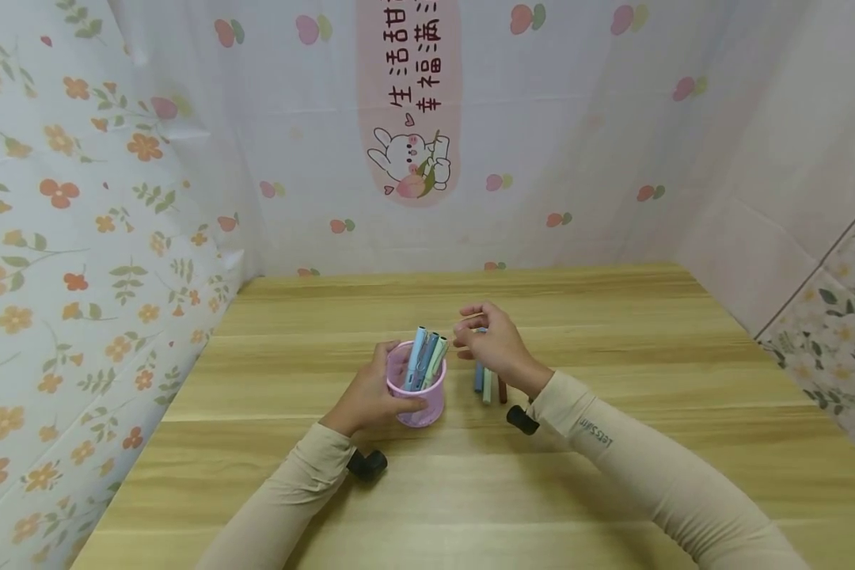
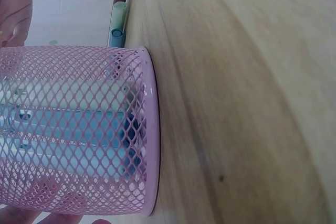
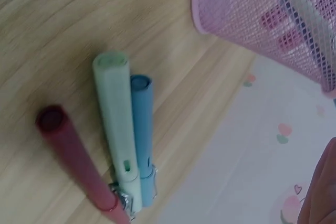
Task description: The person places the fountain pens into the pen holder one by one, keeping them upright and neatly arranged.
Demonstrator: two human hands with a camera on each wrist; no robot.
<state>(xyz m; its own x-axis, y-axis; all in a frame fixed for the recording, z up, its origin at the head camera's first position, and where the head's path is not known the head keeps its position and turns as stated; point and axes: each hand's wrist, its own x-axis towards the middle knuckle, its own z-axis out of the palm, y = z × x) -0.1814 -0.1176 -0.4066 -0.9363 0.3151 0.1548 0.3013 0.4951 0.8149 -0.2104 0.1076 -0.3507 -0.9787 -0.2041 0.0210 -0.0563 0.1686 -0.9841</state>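
Note:
My left hand [image 1: 366, 400] holds a pink mesh pen cup [image 1: 427, 413], thumb on its near side and fingers round its far left side. Three pens lean in the cup: a light blue pen [image 1: 414, 362], a darker blue pen [image 1: 427, 358] and a pale green pen [image 1: 438, 355]. Right of the cup, my right hand [image 1: 499, 344] hovers with loosely bent fingers and no object visible in it. Beneath it, a blue pen [image 3: 142, 114], a pale green pen [image 3: 114, 114] and a dark red pen [image 3: 79, 156] lie on the table, the first two side by side.
The wooden tabletop [image 1: 613, 317] meets a printed white curtain [image 1: 292, 142] at the back. A flowered cloth [image 1: 78, 277] hangs along the left side. Black wrist-worn pieces sit under each wrist, one a black cylinder [image 1: 522, 420].

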